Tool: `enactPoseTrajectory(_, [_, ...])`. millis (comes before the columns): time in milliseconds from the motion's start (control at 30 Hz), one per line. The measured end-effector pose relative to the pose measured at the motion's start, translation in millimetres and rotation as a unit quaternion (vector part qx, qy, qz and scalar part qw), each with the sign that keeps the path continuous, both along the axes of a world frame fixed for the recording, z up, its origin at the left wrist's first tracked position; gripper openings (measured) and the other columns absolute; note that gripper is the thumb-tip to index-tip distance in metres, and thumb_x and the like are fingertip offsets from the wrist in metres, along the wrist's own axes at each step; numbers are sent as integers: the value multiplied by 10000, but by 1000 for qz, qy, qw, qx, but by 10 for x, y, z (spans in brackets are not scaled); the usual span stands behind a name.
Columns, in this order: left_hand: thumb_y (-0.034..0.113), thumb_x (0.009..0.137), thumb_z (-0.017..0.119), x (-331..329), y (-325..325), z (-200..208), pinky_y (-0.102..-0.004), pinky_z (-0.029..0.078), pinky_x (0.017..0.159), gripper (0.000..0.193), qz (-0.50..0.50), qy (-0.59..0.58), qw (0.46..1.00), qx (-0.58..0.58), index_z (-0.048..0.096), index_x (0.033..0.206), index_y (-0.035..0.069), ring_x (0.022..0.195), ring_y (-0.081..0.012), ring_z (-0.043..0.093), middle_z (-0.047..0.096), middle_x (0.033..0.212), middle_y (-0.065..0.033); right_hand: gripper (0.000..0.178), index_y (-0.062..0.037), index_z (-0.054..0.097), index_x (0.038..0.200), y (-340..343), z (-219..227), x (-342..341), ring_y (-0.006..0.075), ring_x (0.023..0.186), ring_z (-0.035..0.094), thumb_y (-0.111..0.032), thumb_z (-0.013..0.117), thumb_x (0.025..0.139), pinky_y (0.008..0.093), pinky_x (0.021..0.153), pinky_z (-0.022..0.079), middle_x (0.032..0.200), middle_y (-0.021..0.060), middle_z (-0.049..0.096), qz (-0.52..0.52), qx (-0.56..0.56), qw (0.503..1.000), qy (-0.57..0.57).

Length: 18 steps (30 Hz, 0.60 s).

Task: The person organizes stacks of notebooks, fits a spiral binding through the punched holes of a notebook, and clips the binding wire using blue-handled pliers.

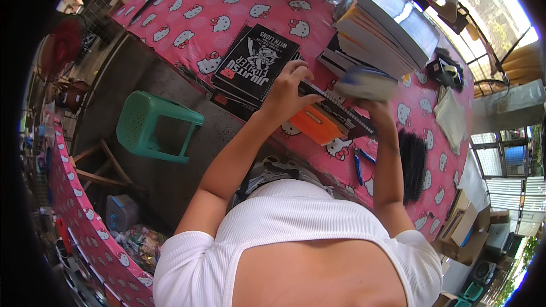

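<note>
My left hand [290, 88] is closed on the end of a dark punched notebook [335, 108] standing on edge near the front of the table. A row of holes or binding loops shows along its upper edge. My right hand [376, 109] holds up a rounded blue and grey block [367, 83], too smeared by motion to tell its kind. Below the notebook lies an orange board [315, 125] with a slot in it. To the left sits a stack of black spiral notebooks [259, 59] with white print. Blue-handled pliers [358, 167] lie to the right.
A tall stack of books and paper [387, 28] stands at the back right. Black binding coils [410, 165] lie at the right, by a pale cloth [452, 116]. A pink patterned cloth [244, 3] covers the table. A green stool [151, 125] stands left on the floor.
</note>
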<state>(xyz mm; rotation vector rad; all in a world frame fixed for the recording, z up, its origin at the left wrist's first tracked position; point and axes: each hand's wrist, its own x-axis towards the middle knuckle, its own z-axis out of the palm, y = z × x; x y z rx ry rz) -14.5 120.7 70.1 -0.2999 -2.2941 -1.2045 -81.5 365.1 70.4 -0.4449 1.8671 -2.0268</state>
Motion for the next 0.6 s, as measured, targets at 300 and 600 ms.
enactPoseTrajectory(300, [94,661,814,-50,-53,-191,-241,493,719,466,-3,-92,977,191,526,1022,29,817,-97,590,593,934,-39,538,-36,600,1097,-37,-282,-352,202,938,608,9,718,573,345,805,495,1014,97,643,40,155,934,320])
enactPoseTrajectory(600, [-75,771,665,-17,-239,-306,-223,516,761,435,-99,-179,896,395,582,1186,25,849,-95,621,649,1009,-34,463,-62,599,1043,-337,-202,-232,320,927,607,-39,703,592,405,799,475,915,167,650,-39,305,917,254])
